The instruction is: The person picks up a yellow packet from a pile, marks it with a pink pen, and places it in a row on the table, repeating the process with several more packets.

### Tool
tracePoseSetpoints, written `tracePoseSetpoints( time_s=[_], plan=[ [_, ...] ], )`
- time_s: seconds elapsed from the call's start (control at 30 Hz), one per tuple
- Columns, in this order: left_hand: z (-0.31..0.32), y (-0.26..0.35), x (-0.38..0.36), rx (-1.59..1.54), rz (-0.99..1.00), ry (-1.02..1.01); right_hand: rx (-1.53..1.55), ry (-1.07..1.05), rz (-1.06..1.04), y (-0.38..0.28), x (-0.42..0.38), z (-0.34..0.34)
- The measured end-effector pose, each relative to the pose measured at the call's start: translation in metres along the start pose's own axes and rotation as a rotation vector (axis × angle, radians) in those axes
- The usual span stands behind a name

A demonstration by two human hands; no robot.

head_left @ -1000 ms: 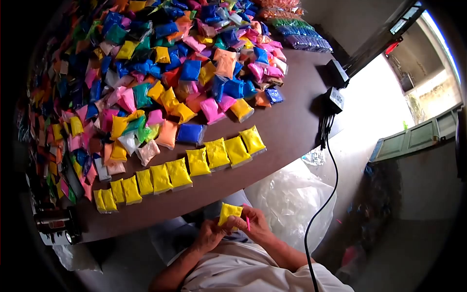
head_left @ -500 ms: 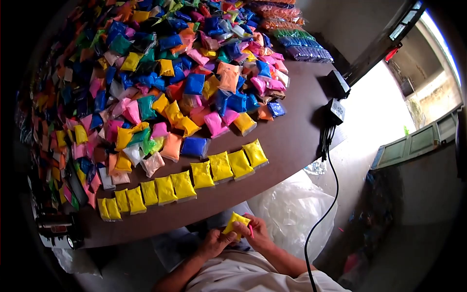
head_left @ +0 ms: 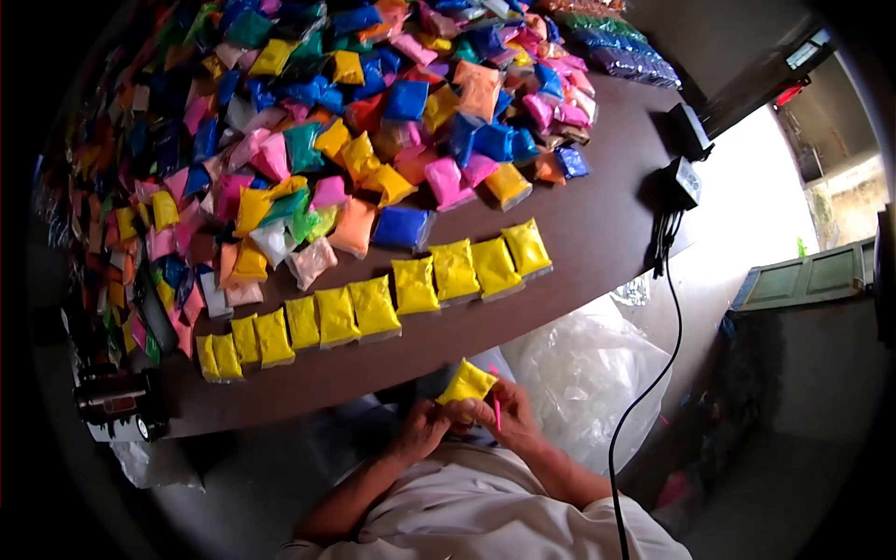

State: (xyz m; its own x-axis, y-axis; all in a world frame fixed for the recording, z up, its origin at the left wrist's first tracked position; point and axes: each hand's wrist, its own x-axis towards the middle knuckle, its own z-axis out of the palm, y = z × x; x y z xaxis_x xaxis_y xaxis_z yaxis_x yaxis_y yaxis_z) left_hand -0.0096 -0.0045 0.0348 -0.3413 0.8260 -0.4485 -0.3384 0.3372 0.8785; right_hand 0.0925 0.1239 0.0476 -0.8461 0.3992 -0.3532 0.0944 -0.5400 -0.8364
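Note:
A small clear bag of yellow material (head_left: 468,381) is held in front of my body, below the table edge. My left hand (head_left: 425,429) is closed on its lower left corner. On the other side, my right hand (head_left: 510,413) grips the lower right part, thumb across the front. A thin pink stick-like object (head_left: 496,403) also shows at the right hand's fingers; its kind I cannot make out. Beyond my hands, a slanting row of several similar yellow bags (head_left: 375,306) lies along the near side of the brown table (head_left: 560,243).
A big heap of colourful small bags (head_left: 406,100) covers the far and left table. Stacked packs (head_left: 635,61) lie at the back right. Black devices (head_left: 684,183) with a cable (head_left: 677,327) sit at the right edge. A clear plastic sack (head_left: 583,383) stands right of my legs.
My view has tilted, so the table sits higher and further right. The held yellow bag has come up and now shows more of its front; both hands stay on it.

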Motion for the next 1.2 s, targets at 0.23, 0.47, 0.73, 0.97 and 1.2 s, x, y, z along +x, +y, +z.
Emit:
tracePoseSetpoints(
  time_s=[0.23,0.47,0.73,0.97,1.2],
  plan=[
    [-0.002,-0.014,0.004,-0.103,-0.035,-0.028,0.016,-0.009,-0.058,0.005,0.0,0.003],
    [0.001,-0.017,0.007,-0.203,0.039,0.106,-0.366,0.152,-0.281,-0.005,0.003,-0.004],
    [-0.004,-0.008,0.004,-0.246,0.014,0.21,-0.424,0.142,-0.412,-0.017,-0.001,-0.01],
    [-0.003,-0.003,0.005,-0.259,-0.015,0.241,-0.438,0.073,-0.26,-0.025,0.006,0.004],
    [-0.006,-0.01,0.01,-0.269,-0.022,0.223,-0.57,0.066,-0.167,-0.023,0.024,0.005]
  ],
)
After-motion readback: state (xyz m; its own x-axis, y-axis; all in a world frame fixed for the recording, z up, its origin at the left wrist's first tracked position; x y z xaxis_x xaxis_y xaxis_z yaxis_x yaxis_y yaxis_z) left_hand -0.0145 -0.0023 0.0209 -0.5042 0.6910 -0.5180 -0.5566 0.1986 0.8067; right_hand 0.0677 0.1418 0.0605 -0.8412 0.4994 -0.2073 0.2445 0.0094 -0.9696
